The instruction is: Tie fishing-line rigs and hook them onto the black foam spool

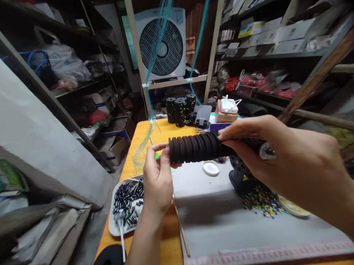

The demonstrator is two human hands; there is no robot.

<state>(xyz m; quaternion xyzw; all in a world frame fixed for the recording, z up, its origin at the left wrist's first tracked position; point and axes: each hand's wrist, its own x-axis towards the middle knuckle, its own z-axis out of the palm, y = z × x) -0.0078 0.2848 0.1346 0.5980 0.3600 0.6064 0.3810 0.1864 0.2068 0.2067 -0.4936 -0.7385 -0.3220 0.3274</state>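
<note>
A black ribbed roll (195,148), like a row of stacked black discs, is held level above the work mat. My left hand (159,172) grips its left end between thumb and fingers. At the roll's right end, my right hand (268,144) pinches with thumb and fingertips. Behind and below that hand stands a dark device (240,176), partly hidden. Small coloured beads (265,201) lie in a heap beside it. A white tray (111,225) of small black tubular pieces is left of my left forearm.
Black spools (180,113) stand at the orange table's (162,129) back, near a cardboard box (223,116). A white lid (211,168) and thin stick (183,230) lie ahead. A black disc (108,262) is front left. Blue-green strands hang before a fan (161,47).
</note>
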